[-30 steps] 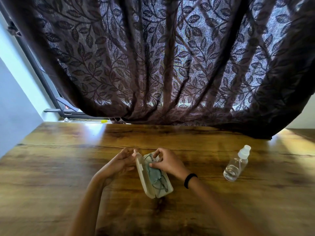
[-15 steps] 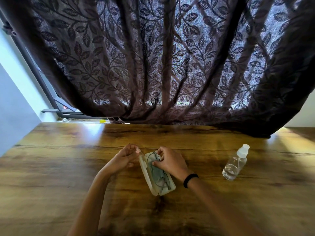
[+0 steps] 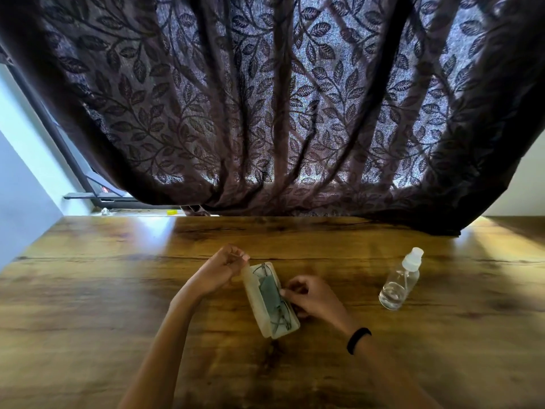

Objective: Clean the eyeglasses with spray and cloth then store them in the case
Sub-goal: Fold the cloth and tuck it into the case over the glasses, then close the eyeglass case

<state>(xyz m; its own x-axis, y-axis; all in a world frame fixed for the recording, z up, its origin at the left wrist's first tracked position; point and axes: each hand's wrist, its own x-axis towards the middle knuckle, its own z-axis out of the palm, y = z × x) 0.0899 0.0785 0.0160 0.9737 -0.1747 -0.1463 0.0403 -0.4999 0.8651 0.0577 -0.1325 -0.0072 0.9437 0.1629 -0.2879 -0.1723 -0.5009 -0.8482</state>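
The eyeglasses (image 3: 272,301) are lying inside the open cream case (image 3: 277,329), just below the centre of the frame, with the grey-green cloth (image 3: 269,290) lying over them and the thin wire frame showing at both ends. I am pinching the upper end of the case's raised lid with my left hand (image 3: 219,271), fingers closed on its edge. My right hand (image 3: 312,295) is curling against the right rim of the case, fingertips (image 3: 284,293) touching the rim beside the cloth; I cannot tell whether they are gripping anything. A black band (image 3: 358,340) is sitting on my right wrist. The case is resting on the wooden table (image 3: 88,305). Well to the right, the clear spray bottle (image 3: 399,280) with its white cap is leaning apart from everything. Across the top, a dark leaf-patterned curtain (image 3: 265,98) is hanging down to the table's far edge.
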